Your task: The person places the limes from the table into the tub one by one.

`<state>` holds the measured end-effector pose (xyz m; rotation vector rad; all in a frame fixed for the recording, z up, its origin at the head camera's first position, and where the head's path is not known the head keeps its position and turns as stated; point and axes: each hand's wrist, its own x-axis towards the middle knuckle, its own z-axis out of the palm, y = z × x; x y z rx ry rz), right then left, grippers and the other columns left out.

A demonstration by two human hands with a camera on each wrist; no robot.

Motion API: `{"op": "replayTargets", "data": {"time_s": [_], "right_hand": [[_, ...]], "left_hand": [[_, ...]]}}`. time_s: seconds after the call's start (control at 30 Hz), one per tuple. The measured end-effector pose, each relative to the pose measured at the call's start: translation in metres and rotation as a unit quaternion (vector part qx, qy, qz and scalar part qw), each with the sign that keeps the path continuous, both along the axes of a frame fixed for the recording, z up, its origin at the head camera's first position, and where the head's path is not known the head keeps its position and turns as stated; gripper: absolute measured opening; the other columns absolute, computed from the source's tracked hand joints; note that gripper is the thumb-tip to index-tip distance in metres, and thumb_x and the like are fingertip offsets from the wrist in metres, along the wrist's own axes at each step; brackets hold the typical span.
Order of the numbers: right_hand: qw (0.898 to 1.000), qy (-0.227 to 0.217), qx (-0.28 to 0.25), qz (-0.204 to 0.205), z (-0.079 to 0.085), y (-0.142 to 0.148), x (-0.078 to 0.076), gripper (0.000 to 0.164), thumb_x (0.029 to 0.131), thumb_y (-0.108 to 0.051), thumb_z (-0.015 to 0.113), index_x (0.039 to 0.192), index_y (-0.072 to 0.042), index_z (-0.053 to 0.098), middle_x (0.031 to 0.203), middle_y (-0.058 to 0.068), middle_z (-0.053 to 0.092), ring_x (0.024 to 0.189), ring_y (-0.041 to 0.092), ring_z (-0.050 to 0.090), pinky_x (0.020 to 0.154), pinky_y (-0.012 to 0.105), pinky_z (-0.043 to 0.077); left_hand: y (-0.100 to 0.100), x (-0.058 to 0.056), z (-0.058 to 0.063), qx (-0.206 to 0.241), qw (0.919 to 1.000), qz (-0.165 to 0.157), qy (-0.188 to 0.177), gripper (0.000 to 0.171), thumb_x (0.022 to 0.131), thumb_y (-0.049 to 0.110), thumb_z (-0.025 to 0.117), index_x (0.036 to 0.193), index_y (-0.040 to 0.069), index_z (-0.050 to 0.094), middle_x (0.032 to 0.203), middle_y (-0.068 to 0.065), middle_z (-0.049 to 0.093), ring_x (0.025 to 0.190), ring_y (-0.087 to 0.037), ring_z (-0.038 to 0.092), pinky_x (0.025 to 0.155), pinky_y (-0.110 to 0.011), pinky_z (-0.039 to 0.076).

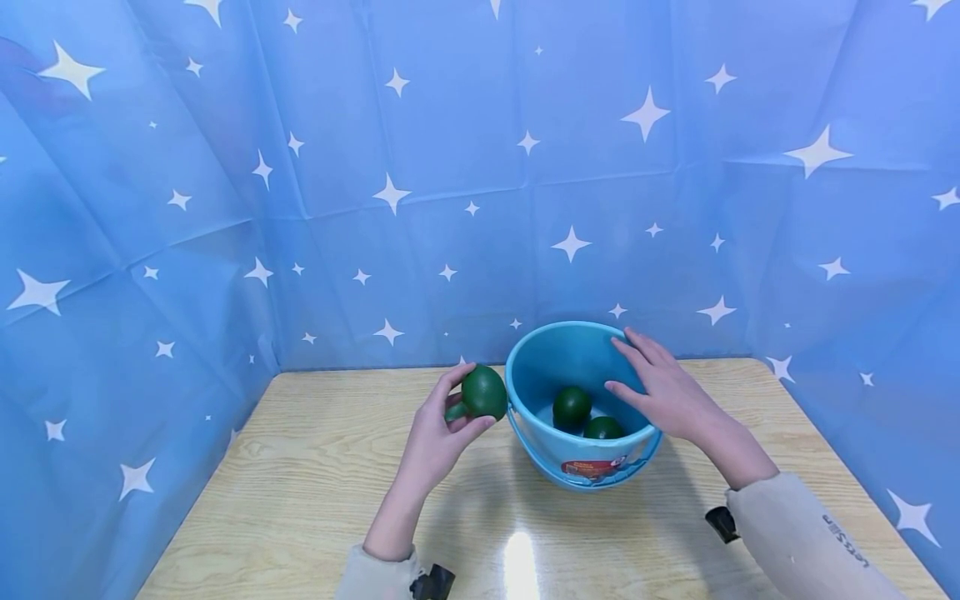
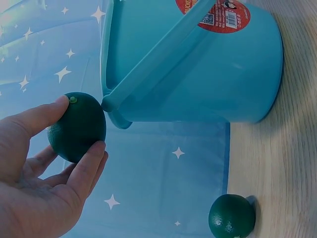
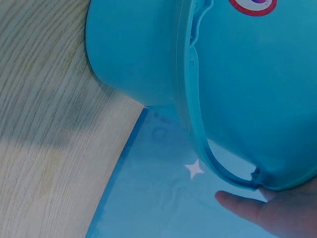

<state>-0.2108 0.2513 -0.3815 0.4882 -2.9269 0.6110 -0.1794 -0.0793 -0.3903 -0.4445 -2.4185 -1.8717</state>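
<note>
My left hand (image 1: 442, 433) holds a dark green lime-like fruit (image 1: 484, 392) between thumb and fingers, just left of the bucket's rim. In the left wrist view this fruit (image 2: 78, 127) shows a small pale stem nub. A light blue bucket (image 1: 540, 433) stands upright on the table. Two more dark green fruits lie inside it, one (image 1: 572, 407) farther back and one (image 1: 603, 428) nearer the front wall. My right hand (image 1: 667, 392) is at the bucket's right rim, with fingers spread and fairly straight; its exact contact is partly hidden.
Another green fruit (image 2: 232, 216) sits on the wooden table (image 1: 300, 500), mostly hidden behind the left hand in the head view. The bucket's handle (image 2: 158, 52) hangs down over its front. A blue star-patterned cloth (image 1: 465, 275) rises behind the table and along both sides.
</note>
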Motion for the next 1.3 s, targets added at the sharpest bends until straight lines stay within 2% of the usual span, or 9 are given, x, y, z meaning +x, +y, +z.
{"op": "replayTargets", "data": {"time_s": [0.7, 1.3], "right_hand": [[1.000, -0.002, -0.002, 0.001, 0.0005, -0.0003, 0.0013, 0.076, 0.100, -0.046, 0.056, 0.156, -0.003, 0.029, 0.163, 0.026, 0.020, 0.146, 0.052, 0.020, 0.110, 0.075, 0.028], [1.000, 0.000, 0.001, -0.001, 0.0004, -0.0002, 0.0005, 0.074, 0.099, -0.040, 0.059, 0.155, -0.003, 0.030, 0.163, 0.025, 0.020, 0.146, 0.052, 0.020, 0.109, 0.075, 0.030]], "left_hand": [[0.0031, 0.0010, 0.0018, -0.004, 0.9998, -0.007, 0.016, 0.066, 0.089, 0.012, 0.075, 0.148, 0.016, 0.045, 0.154, -0.011, 0.043, 0.130, -0.039, 0.055, 0.096, -0.041, 0.057], [0.0051, 0.0021, 0.0042, -0.001, 0.9999, -0.007, 0.014, 0.066, 0.088, 0.014, 0.076, 0.147, 0.018, 0.046, 0.155, -0.010, 0.042, 0.131, -0.038, 0.055, 0.098, -0.042, 0.057]]}}
